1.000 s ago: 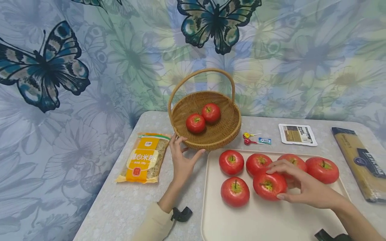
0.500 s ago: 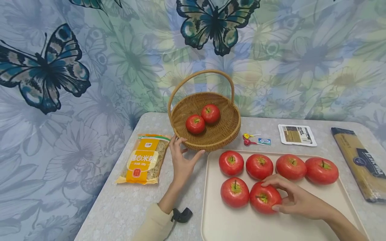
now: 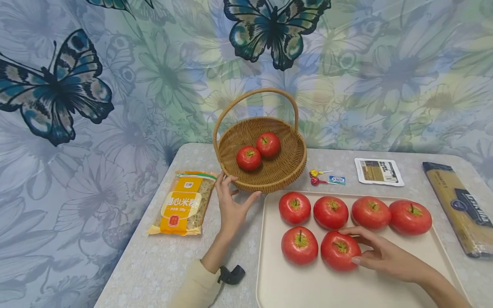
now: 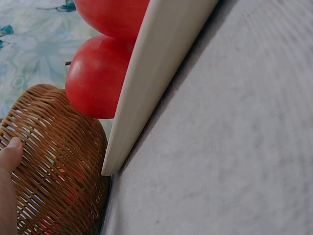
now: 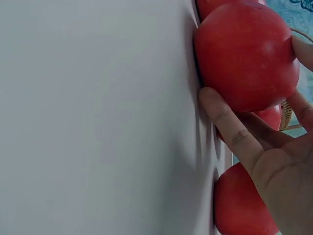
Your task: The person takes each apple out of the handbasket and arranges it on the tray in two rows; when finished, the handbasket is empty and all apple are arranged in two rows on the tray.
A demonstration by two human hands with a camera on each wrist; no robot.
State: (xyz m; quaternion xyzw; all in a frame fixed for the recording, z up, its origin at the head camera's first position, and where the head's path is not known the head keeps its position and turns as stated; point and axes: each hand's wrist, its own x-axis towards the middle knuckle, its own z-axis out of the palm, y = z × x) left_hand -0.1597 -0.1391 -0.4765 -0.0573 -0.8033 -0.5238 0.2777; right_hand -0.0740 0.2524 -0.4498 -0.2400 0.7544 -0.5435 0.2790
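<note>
A wicker basket (image 3: 286, 164) with a tall handle tilts toward me at the table's back, two red apples (image 3: 248, 158) inside. My left hand (image 3: 232, 214) holds its near left side, fingers bent at the rim and thumb along the outer wall. In the left wrist view the thumb touches the basket's weave (image 4: 54, 147). On the cream tray (image 3: 308, 286), my right hand (image 3: 389, 256) grips a red apple (image 3: 339, 252) in the front row. The right wrist view has fingers and thumb around this apple (image 5: 247, 56), one fingertip low beside the tray surface.
Another apple (image 3: 299, 245) stands left of the gripped one; several more line the tray's back. An orange-yellow food bag (image 3: 182, 203) lies at left. Two lollipops (image 3: 315, 177), a small blue candy (image 3: 337, 180), a flat white pack (image 3: 379, 172) and a long brown packet (image 3: 458, 209) lie behind and right.
My right hand has brought its apple down toward the front of the tray, out of the back row's way, then shifted it slightly right. The left hand and basket have stayed put.
</note>
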